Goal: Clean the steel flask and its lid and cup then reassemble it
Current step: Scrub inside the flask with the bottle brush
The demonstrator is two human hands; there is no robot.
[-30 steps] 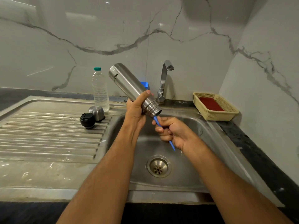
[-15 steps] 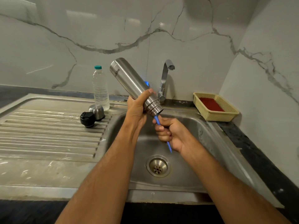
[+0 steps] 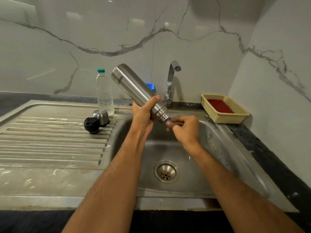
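The flask [image 3: 134, 91] hangs tilted over the sink [image 3: 218, 148], mouth down and to the right. The left hand [image 3: 143, 115] wraps its lower body. The right hand [image 3: 185, 128] curls round a blue brush [image 3: 168, 122], nearly all of it inside the mouth. This looks like the inside scrub; next probably comes drawing the brush out and rinsing at the tap [image 3: 171, 81]. Lid [image 3: 91, 125] and cup [image 3: 101, 116] wait on the drainboard [image 3: 50, 140].
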